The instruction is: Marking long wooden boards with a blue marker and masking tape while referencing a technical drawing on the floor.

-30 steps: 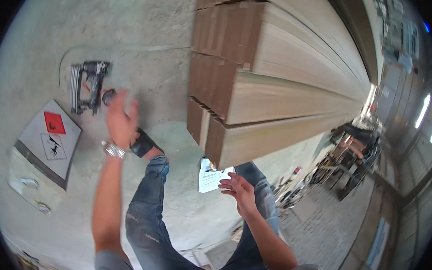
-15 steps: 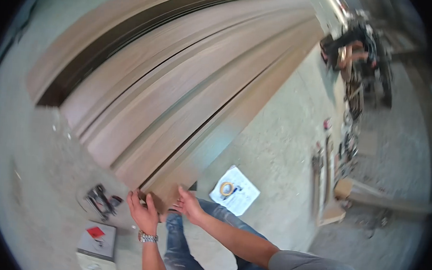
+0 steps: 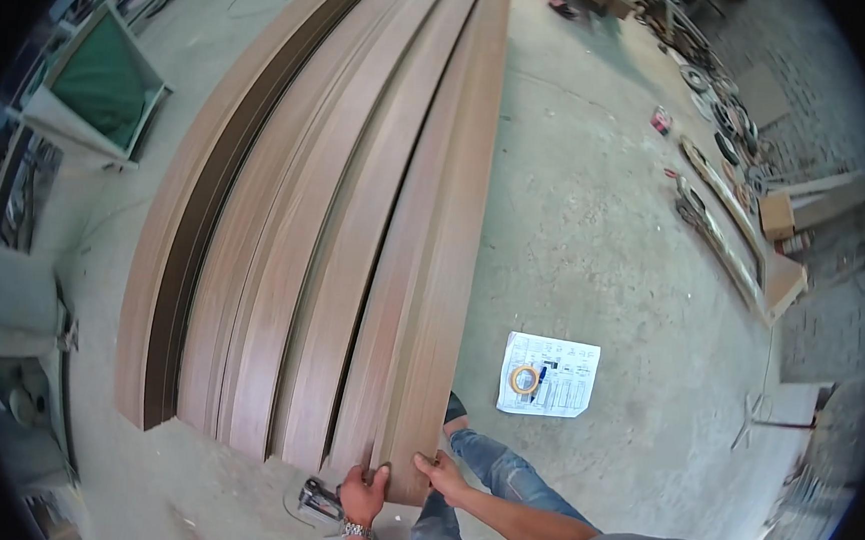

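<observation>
Several long wood-grain boards (image 3: 338, 263) lie side by side, stretching away from me. The rightmost board (image 3: 437, 351) has its near end between my hands. My left hand (image 3: 364, 496), with a metal watch on its wrist, is closed on the end's left side, thumb on top. On the right edge, close to that corner, my right hand (image 3: 444, 475) grips with its thumb over the face; the other fingers are partly hidden below. A black-and-silver tool (image 3: 319, 501) sits on the floor left of my left hand.
Right of the boards, a printed sheet (image 3: 569, 392) lies on the concrete floor with a yellow tape roll (image 3: 524, 380) and a pen (image 3: 541, 380) on it. Long parts (image 3: 725, 245) and clutter line the right wall. A green-lined bin (image 3: 105, 82) stands far left.
The view has turned, so the boards now run more straight ahead. My right hand, whose fingers were spread by the board's edge, has closed on it. My left hand stays at the near end.
</observation>
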Demonstrator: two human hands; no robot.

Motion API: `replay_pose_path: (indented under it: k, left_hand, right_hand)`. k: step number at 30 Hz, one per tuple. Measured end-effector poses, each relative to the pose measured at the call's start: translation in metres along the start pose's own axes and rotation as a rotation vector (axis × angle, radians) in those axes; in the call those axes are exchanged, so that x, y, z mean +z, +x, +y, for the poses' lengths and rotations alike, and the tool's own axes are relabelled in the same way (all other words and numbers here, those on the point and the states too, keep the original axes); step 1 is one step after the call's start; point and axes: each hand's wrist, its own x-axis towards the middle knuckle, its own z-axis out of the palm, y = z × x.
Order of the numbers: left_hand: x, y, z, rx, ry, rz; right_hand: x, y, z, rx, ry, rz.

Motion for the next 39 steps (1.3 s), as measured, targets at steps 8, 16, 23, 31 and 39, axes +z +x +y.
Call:
replay_pose_path:
  k: [8, 16, 23, 31, 39]
  left_hand:
    - [0.017, -0.004, 0.080, -0.143, -0.463, -0.429]
    - [0.022, -0.076, 0.156, -0.290, -0.571, -0.458]
    - [0.041, -0.072, 0.264, -0.320, -0.613, -0.754]
    - [0.123, 0.172, 0.475, -0.187, -0.949, -0.808]
    - [0.185, 0.228, 0.584, -0.316, -0.655, -0.674]
  right_hand:
    - [-0.056, -0.042, 0.040, -0.442, 0.060, 0.163]
    - [-0.117, -0.157, 0.038, -0.369, 0.243, 0.126]
    - [-0.203, -0.207, 0.000, -0.207, -0.186, 0.454]
    - [-0.262, -0.236, -0.029, -0.051, -0.364, 0.406]
    - [-0.253, -0.215, 0.013, -0.510, -0.231, 0.711]
